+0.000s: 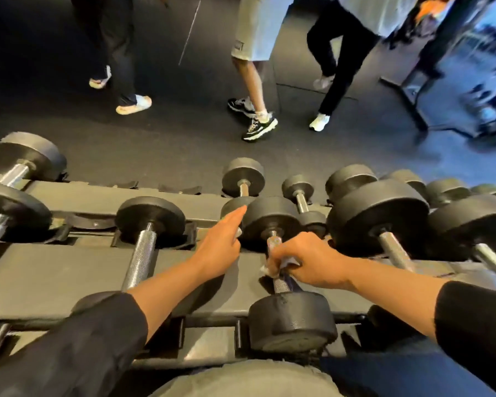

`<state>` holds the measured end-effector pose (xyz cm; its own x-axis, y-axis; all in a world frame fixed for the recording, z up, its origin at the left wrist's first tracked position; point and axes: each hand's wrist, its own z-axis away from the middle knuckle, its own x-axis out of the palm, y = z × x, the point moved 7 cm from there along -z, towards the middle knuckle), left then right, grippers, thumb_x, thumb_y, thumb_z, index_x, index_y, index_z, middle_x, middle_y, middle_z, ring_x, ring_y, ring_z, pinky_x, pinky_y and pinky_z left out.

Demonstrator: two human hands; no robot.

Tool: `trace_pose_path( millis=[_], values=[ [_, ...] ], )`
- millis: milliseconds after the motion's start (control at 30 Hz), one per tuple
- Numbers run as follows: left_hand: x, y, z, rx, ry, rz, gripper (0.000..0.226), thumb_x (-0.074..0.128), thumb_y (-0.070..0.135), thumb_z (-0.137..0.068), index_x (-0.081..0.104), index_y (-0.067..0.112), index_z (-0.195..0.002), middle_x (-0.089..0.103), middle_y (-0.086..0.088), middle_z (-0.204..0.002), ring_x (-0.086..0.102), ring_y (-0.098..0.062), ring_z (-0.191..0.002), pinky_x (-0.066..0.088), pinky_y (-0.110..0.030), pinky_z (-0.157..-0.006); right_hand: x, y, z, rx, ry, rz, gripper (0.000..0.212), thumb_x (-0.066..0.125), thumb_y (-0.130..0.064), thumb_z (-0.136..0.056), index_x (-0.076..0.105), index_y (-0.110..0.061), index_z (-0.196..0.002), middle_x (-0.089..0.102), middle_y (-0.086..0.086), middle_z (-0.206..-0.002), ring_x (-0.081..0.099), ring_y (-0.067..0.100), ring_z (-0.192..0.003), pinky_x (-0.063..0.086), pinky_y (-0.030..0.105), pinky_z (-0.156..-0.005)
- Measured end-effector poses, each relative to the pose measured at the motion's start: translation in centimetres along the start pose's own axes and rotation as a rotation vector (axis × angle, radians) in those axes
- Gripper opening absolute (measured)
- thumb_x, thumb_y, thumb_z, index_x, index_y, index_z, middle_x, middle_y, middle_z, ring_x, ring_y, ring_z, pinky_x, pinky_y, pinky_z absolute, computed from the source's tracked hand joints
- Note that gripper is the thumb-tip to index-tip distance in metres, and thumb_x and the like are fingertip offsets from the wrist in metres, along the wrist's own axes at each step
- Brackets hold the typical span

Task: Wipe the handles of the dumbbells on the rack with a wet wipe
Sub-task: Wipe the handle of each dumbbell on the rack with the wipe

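The right hand, a little right of centre at about four o'clock, has its fingers curled round a crumpled white wet wipe and pinches it against the ridged silver metal handle of a black round-headed dumbbell. The wipe shows only as a small pale wad under the fingertips, wrapped partway round the bar. That dumbbell lies front to back across the dark grey padded rack, one head toward twelve o'clock, the other at six o'clock, closest to the viewer.

The left hand, just left of the handle at about nine o'clock from it, is flat with fingers straight and pressed together; the fingertips reach the far head's edge, though whether they touch it cannot be told.

Outward from the hands, more black dumbbells with silver handles sit along the rack: one at nine o'clock, larger ones at three o'clock, smaller ones behind at one o'clock. Black sleeves cover both forearms partway. On the dark rubber floor at twelve o'clock stand the legs and shoes of three people.

The wipe looks soft, thin and damp, likely to bunch or tear on the rough knurling, so it is best kept folded round the bar. The dumbbell looks heavy and stiff and should stay put in its cradle; the handle's middle is the place to grip.
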<state>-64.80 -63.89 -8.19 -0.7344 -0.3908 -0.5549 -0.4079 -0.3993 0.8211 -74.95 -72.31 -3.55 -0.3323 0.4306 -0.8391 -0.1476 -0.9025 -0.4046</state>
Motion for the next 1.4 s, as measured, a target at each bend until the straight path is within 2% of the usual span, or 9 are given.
trace_pose_path(
  millis=[133,300,433,533,700,833,933,1333,1400],
  values=[
    [0.4,0.1,-0.9,0.049,-0.152,-0.011,0.058,0.039,0.004,-0.098,0.019,0.02,-0.151,0.024,-0.002,-0.156,0.022,-0.018,-0.143,0.016,-0.029,-0.114,0.0,-0.2,0.9,0.109,-0.015,-0.135,0.018,0.065,-0.004,-0.082,0.073,-0.019,-0.085,0.071,-0.008,-0.098,0.062,0.001,-0.098,0.043,0.015,-0.091],
    [-0.9,-0.9,-2.1,0.144,-0.25,-0.061,0.056,0.04,0.004,-0.098,0.024,0.021,-0.15,0.03,0.0,-0.154,0.027,-0.017,-0.141,0.018,-0.022,-0.11,0.2,-2.0,1.1,0.196,-0.064,-0.231,0.014,0.063,-0.005,-0.085,0.072,-0.015,-0.09,0.07,-0.004,-0.097,0.061,0.002,-0.094,0.046,0.017,-0.089],
    [-1.2,-2.0,-1.7,0.273,-0.293,-0.002,0.06,0.045,0.004,-0.097,0.024,0.028,-0.148,0.029,0.009,-0.152,0.025,-0.007,-0.139,0.014,-0.018,-0.107,-1.3,-1.4,-0.1,0.318,0.304,-0.237,0.024,0.061,-0.008,-0.088,0.066,-0.023,-0.106,0.064,-0.006,-0.108,0.056,0.006,-0.103,0.045,0.023,-0.092],
    [-0.6,-2.6,-1.4,0.316,-0.244,0.105,0.065,0.047,0.003,-0.096,0.019,0.037,-0.143,0.022,0.016,-0.15,0.019,-0.002,-0.14,0.013,-0.017,-0.112,-1.6,-0.7,-1.6,0.396,0.399,-0.194,0.032,0.059,-0.008,-0.088,0.063,-0.022,-0.117,0.062,-0.003,-0.118,0.052,0.01,-0.112,0.036,0.019,-0.094],
    [-0.1,-3.2,-1.3,0.33,-0.237,0.132,0.066,0.046,0.003,-0.096,0.016,0.031,-0.148,0.011,0.02,-0.149,0.01,0.003,-0.137,0.006,-0.008,-0.108,0.5,-0.4,-3.5,0.323,0.132,0.116,0.03,0.06,-0.008,-0.085,0.066,-0.021,-0.111,0.064,-0.001,-0.111,0.056,0.014,-0.106,0.044,0.025,-0.093],
    [0.3,-3.5,-1.2,0.335,-0.271,0.117,0.069,0.045,0.005,-0.097,0.01,0.031,-0.151,0.005,0.017,-0.154,0.008,0.002,-0.139,0.01,-0.02,-0.114,1.4,-0.7,-3.4,0.27,-0.006,0.223,0.026,0.058,-0.006,-0.085,0.07,-0.017,-0.105,0.066,0.0,-0.107,0.054,0.014,-0.107,0.04,0.028,-0.102],
    [0.3,-3.3,-1.0,0.355,-0.278,0.092,0.072,0.046,0.003,-0.096,0.008,0.03,-0.151,0.001,0.017,-0.154,0.005,0.002,-0.138,0.009,-0.018,-0.111,1.5,-0.5,-2.6,0.317,-0.042,0.159,0.029,0.06,-0.005,-0.082,0.07,-0.021,-0.104,0.066,-0.003,-0.105,0.058,0.013,-0.105,0.048,0.038,-0.093],
    [0.8,-3.4,-1.1,0.418,-0.285,0.025,0.08,0.05,-0.002,-0.092,0.005,0.024,-0.152,-0.001,0.01,-0.158,0.013,-0.002,-0.136,0.019,-0.025,-0.113,1.0,-1.8,1.8,0.463,-0.126,-0.306,0.019,0.063,-0.006,-0.087,0.074,-0.014,-0.099,0.07,-0.004,-0.104,0.062,0.003,-0.099,0.048,0.023,-0.094],
    [0.8,-3.5,-1.2,0.422,-0.285,0.027,0.08,0.05,-0.003,-0.091,0.005,0.025,-0.152,-0.002,0.011,-0.158,0.016,0.0,-0.133,0.021,-0.025,-0.111,0.6,-1.9,1.1,0.478,-0.051,-0.357,0.019,0.063,-0.006,-0.086,0.072,-0.014,-0.1,0.069,-0.003,-0.106,0.061,0.003,-0.101,0.048,0.025,-0.095]
  ],
)
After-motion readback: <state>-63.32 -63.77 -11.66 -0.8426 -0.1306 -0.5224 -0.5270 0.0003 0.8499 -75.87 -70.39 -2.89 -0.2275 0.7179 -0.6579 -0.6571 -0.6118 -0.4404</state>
